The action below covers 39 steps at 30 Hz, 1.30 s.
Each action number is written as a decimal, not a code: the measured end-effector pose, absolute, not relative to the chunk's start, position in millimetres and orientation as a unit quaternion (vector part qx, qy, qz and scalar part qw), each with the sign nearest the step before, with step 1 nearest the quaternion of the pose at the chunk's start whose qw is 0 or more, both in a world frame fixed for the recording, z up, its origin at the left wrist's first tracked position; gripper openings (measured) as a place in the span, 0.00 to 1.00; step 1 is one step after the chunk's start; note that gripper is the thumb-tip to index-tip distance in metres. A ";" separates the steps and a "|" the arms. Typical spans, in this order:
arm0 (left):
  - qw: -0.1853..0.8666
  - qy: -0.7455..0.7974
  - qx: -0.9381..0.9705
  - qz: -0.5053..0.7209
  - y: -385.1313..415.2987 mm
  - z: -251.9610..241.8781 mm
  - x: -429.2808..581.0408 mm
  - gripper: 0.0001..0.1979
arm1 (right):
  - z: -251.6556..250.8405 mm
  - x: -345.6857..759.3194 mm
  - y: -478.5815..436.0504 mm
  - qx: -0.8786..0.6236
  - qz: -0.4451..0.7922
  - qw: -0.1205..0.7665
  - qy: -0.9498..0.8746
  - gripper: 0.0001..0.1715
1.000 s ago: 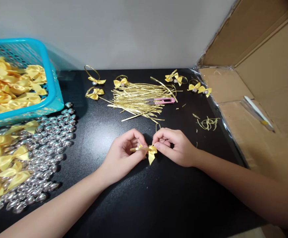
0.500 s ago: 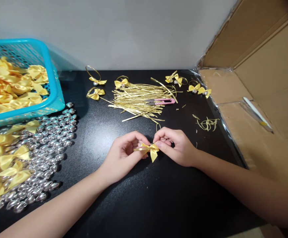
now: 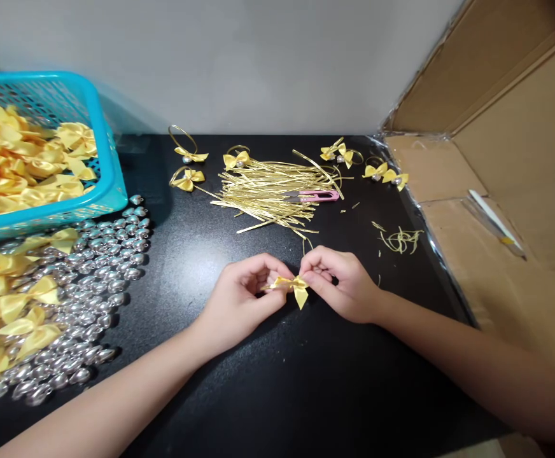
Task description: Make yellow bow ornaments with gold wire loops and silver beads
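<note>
Between my two hands, above the black table (image 3: 239,394), is a yellow ribbon bow (image 3: 299,292). My left hand (image 3: 244,292) pinches its left side between thumb and fingers. My right hand (image 3: 337,280) grips its right side at the knot with thumb and forefinger. A gold tie loop (image 3: 307,242) sticks up beside my right fingers. Whether a silver bead sits behind the bow is hidden by the fingers. Just beyond my hands lies a pile of gold twist ties (image 3: 268,197), with pink-handled thread snips (image 3: 323,196) on top.
A blue basket (image 3: 103,146) of yellow bows stands at left. In front of it lie many silver beads (image 3: 110,267) and loose bows (image 3: 32,324). Bow-and-bead loops (image 3: 189,178) rest at the back. Gold scraps (image 3: 401,240) lie right, beside cardboard (image 3: 454,248) holding a white-handled tool (image 3: 494,219).
The bow has turned slightly, and the left fingertips now cover more of its left side. Both hands keep their pinch. The whole view has shifted a little.
</note>
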<state>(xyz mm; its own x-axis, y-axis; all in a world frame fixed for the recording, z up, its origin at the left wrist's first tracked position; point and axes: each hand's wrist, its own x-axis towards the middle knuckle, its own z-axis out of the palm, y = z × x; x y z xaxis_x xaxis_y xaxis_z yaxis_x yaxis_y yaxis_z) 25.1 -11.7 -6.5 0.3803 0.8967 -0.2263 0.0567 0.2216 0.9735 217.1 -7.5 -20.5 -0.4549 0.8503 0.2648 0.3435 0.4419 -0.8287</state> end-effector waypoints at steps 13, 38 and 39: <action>0.619 0.458 0.541 0.338 -11.5 -6.7 25.5 0.03 | -19.7 217.3 -7.5 -0.384 0.370 0.355 -0.768 0.05; 0.650 0.450 0.516 0.331 -11.6 -11.1 28.7 0.08 | 27.3 259.4 38.6 -0.512 0.352 0.513 -0.592 0.05; 0.651 0.450 0.515 0.330 -11.5 -11.0 28.7 0.07 | 27.8 259.0 38.5 -0.520 0.359 0.487 -0.603 0.05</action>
<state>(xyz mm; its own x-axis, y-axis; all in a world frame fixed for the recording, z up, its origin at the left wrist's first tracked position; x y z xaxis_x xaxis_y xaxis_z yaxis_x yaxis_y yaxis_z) 28.7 -11.5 -11.0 0.3773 0.8928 -0.2461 0.0349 0.2518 0.9671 259.0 38.5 27.8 0.0155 0.9768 0.2134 0.2775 0.2009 -0.9395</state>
